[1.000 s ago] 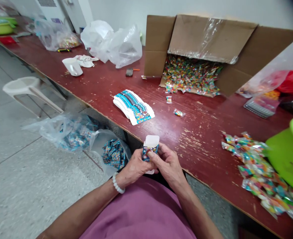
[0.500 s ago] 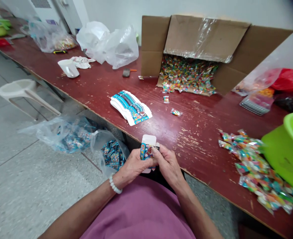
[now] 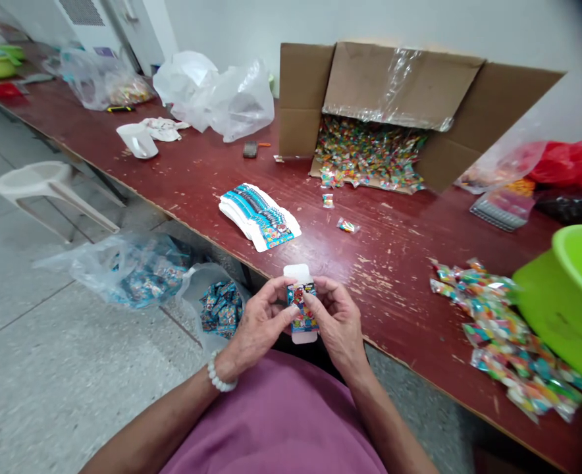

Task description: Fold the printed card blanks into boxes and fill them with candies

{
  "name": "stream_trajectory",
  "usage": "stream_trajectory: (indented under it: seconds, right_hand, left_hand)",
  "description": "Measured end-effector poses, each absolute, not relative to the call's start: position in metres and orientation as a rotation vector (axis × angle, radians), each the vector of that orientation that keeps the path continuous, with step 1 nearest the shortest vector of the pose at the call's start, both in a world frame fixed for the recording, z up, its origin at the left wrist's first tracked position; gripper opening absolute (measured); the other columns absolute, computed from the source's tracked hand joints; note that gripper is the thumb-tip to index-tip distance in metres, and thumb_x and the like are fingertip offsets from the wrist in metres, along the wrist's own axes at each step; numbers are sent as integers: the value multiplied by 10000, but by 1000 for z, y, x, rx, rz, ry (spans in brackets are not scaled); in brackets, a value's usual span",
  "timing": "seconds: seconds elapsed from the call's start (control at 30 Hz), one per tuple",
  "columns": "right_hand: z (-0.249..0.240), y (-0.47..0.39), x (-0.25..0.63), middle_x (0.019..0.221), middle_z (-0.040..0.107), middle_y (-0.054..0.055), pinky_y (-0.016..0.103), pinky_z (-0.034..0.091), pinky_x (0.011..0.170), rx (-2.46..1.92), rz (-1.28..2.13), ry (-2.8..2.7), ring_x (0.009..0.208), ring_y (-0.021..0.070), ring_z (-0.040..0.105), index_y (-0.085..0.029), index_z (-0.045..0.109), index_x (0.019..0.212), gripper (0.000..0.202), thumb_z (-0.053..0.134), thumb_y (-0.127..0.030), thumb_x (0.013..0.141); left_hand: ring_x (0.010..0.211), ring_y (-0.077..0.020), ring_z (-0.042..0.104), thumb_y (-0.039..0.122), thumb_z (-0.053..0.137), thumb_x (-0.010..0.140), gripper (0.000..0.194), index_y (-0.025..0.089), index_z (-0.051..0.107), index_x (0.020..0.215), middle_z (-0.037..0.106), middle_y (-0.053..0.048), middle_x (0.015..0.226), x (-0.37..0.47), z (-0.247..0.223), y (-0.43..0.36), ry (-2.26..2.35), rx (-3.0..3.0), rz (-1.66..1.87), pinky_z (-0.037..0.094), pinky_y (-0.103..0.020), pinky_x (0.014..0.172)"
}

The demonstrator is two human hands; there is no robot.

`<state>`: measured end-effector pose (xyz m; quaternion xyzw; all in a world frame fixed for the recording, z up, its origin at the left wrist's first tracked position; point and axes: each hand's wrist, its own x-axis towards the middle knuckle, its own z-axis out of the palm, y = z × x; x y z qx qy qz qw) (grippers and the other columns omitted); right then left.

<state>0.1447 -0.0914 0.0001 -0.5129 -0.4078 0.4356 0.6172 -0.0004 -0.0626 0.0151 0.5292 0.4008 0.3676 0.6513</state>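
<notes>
Carton point(image 3: 305, 322), white flaps point(image 3: 297, 270) out at both ends, was held by the left hand point(image 3: 259, 322) and right hand point(image 3: 341, 324) near the bench point(image 3: 394, 303).

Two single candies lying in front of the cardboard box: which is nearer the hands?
The right candy, nearer the right hand; the other candy, to its left, lies closer to the cardboard box.

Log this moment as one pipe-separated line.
left hand: holds printed carton | right hand: same carton | end flaps: extended | flat cartons: fanned on table | cardboard box: open, candies inside
</notes>
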Motion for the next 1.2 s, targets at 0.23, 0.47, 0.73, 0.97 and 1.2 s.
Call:
stream_trajectory:
  seconds: [0.23, 0.47, 0.73, 0.97, 1.2]
  right_hand:
    - [4, -89, 163, 823, 693, 20, 284, 494, 722, -1184, 1185, -999, 760, 163, 616, -192, 663, 703, 236, 776, -379, 792]
    - [-1, -93, 165, 817, 710, 6, 280, 514, 721, -1171, 1344, -871, 743, 156, 635, -214, 716, 943, 291, 842, -357, 723]
    - [1, -97, 165, 873, 714, 38, 296, 516, 686, -1253, 1034, -1178, 776, 183, 652, -227, 736, 868, 130, 717, -355, 865]
    - [9, -91, 165, 899, 764, 45, 274, 519, 546, -1235, 1280, -1124, 580, 145, 635, -214, 704, 886, 212, 726, -421, 850]
    - [11, -84, 168, 725, 749, 27, 277, 513, 545, -1276, 1300, -989, 559, 155, 630, -190, 736, 776, 214, 788, -397, 758]
  left_hand:
    - [841, -158, 601, 377, 630, 887, 238, 167, 683, 984, 669, -26, 935, -6, 25, -56, 944, 1229, 711, 495, -246, 755]
    - [808, -142, 621, 338, 711, 838, 379, 210, 551, 1156, 671, -11, 921, -6, 21, -58, 844, 1105, 704, 492, -246, 736]
    - [561, -167, 661, 606, 529, 907, 526, 213, 500, 1255, 677, -47, 848, -3, 11, -66, 724, 613, 440, 535, -292, 529]
    - [459, -124, 591, 702, 503, 870, 615, 164, 629, 1140, 665, -34, 728, 4, 6, -65, 875, 699, 471, 475, -233, 442]
    - [466, -121, 567, 735, 508, 844, 700, 129, 678, 1151, 668, -51, 689, 6, 10, -64, 887, 871, 506, 472, -237, 459]
